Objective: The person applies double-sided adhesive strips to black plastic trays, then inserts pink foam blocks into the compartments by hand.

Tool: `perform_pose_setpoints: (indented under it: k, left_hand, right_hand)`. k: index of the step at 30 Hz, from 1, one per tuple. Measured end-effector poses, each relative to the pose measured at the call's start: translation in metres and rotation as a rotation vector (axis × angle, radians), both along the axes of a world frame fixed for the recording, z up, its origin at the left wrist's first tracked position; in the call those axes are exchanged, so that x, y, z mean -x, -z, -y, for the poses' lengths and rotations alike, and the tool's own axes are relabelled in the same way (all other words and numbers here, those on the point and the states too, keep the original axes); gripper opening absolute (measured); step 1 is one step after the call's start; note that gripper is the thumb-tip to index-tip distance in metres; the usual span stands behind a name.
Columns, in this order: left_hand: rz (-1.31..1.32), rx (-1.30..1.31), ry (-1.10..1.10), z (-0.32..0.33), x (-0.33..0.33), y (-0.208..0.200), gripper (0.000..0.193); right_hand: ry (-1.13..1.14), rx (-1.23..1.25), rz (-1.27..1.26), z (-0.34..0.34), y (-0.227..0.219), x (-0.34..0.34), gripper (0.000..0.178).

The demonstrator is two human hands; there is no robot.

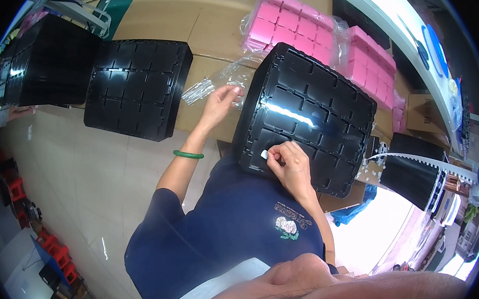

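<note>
A stack of black molded plastic trays (325, 110) with raised compartment lines stands directly in front of me. My right hand (289, 165) is over its near left corner, thumb and fingers pinching a small white piece (264, 154) just above the tray surface. Left of the stack, my left hand (222, 102) is raised with thumb and fingertips drawn together. Anything between those fingertips is too small to make out. Behind that hand lie clear plastic bags (205, 89) on the cardboard-covered table.
Another black tray stack (135, 90) stands at the left. Pink foam trays (292, 26), partly wrapped in clear film, lie at the back. To the right, a white toothed strip (418, 159) curves past scattered white bits (371, 169) and a ribbed black tray stack (410, 171).
</note>
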State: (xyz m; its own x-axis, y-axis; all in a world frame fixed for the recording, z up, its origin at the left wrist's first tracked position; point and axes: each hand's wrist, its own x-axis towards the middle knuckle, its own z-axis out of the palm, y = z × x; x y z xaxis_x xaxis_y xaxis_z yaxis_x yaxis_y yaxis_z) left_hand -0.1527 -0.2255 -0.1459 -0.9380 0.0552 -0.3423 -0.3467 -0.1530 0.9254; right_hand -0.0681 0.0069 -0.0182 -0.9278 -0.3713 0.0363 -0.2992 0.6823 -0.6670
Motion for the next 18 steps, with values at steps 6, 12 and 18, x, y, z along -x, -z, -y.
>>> perform_pose_setpoints:
  k: [6,12,18]
  left_hand:
    - [-0.259,-0.058,0.214,-0.019,-0.022,-0.043,0.061]
    - [-0.333,0.116,0.164,-0.025,-0.03,-0.051,0.07]
    - [-0.302,0.081,0.117,-0.019,-0.028,-0.047,0.069]
  right_hand:
    - [0.017,-0.031,-0.023,0.0,0.004,0.001,0.008]
    - [-0.013,-0.074,-0.005,0.005,0.001,0.003,0.009]
    - [0.013,-0.056,0.055,0.008,-0.005,0.003,0.008]
